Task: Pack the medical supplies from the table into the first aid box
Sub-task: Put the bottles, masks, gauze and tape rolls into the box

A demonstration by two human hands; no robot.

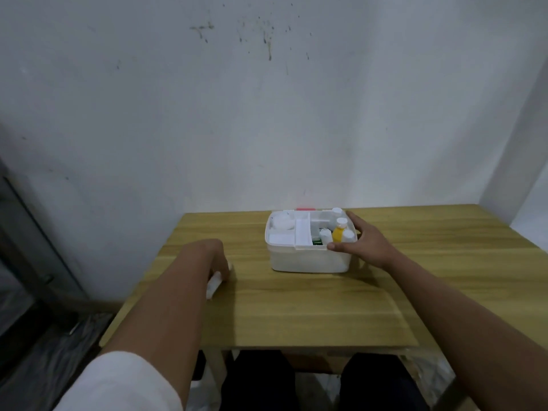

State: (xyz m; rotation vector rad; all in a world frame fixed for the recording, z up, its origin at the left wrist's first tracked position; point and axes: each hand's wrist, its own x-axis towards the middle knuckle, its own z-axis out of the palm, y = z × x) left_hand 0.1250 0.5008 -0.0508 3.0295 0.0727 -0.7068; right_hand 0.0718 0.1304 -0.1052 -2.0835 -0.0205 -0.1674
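head view: a person seated at a wooden table reaches both bare arms across it, dark-clad knees showing below the near edge. the white first aid box stands open near the table's far edge, a little right of its middle, close to the stained pale wall. the right hand rests on the box's right end, its fingers spread and curved over the rim, thumb lying along the near right corner, holding the box itself rather than any single item. inside the box's right compartment stand a yellow bottle with a white cap and several white bottles; a white divider tray runs front to back through the middle, and a round white container sits in the far left part. something green shows low between tray and bottles, too small to identify. the left hand lies toward the table's left edge, well apart from the box, fingers curled down around a small white object that is blurred and mostly hidden; what it is cannot be told. a white sleeve covers the left upper arm.
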